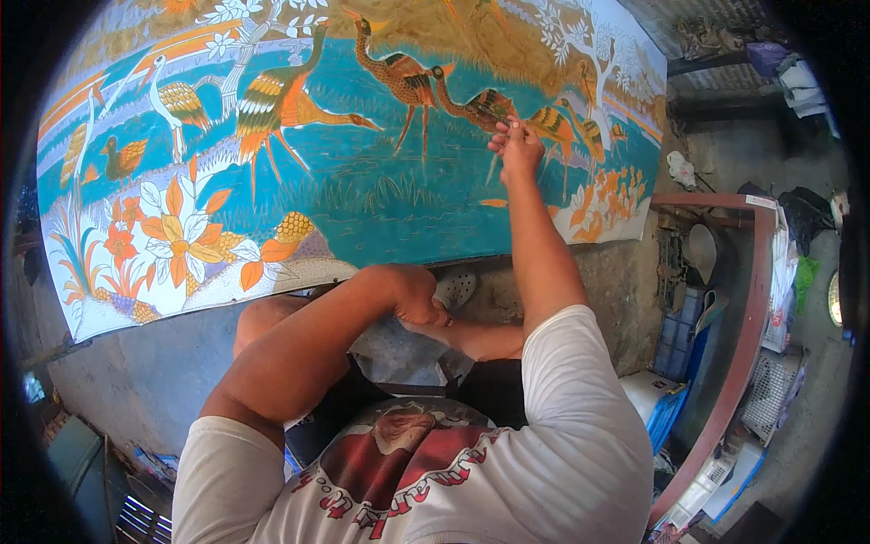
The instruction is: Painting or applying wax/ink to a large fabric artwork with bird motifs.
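Large painted sheet (408, 222) with teal water, orange-and-brown long-legged birds and partly white foliage, spread in front of the seated person. The right hand (517, 150) is raised at the sheet's right-of-centre portion, beside a brown-bodied, long-necked bird (478, 107); its fingers are drawn close together, and whether they hold a slim tool cannot be told. The left hand (423, 304), below the sheet's lower edge, lies by a bare leg (485, 341); its fingers are curled, their contents hidden. A reddish-brown, rectangular frame (764, 272) stands right of the sheet.
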A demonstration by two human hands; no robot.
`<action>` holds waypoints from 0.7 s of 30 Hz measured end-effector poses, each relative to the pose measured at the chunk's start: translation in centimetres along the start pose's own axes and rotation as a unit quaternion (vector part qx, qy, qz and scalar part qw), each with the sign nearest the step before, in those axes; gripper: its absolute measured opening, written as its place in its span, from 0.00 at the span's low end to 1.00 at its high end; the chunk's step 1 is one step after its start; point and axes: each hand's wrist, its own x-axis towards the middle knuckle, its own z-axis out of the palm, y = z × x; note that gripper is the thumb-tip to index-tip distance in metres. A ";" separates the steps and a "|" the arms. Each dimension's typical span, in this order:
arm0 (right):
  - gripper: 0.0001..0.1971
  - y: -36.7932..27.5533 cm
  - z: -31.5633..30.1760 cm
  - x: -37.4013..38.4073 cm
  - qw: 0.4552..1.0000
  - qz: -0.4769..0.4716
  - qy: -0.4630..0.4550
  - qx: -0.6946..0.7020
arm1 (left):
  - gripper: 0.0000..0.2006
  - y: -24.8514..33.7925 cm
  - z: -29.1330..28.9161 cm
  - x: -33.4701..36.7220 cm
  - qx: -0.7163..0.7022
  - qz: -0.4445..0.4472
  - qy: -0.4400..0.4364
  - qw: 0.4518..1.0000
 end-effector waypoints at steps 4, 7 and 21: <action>0.12 -0.2 -0.1 0.2 1.000 -0.019 0.007 -0.002 | 0.37 -0.2 -0.2 0.1 -0.006 0.002 0.009 1.000; 0.13 -0.4 -0.3 -0.1 1.000 -0.014 0.002 -0.012 | 0.38 -0.5 -0.2 0.3 -0.019 0.016 -0.017 1.000; 0.12 0.1 -2.2 -1.5 0.998 -0.038 -0.027 -0.036 | 0.38 -0.2 0.0 0.3 0.000 0.017 0.001 1.000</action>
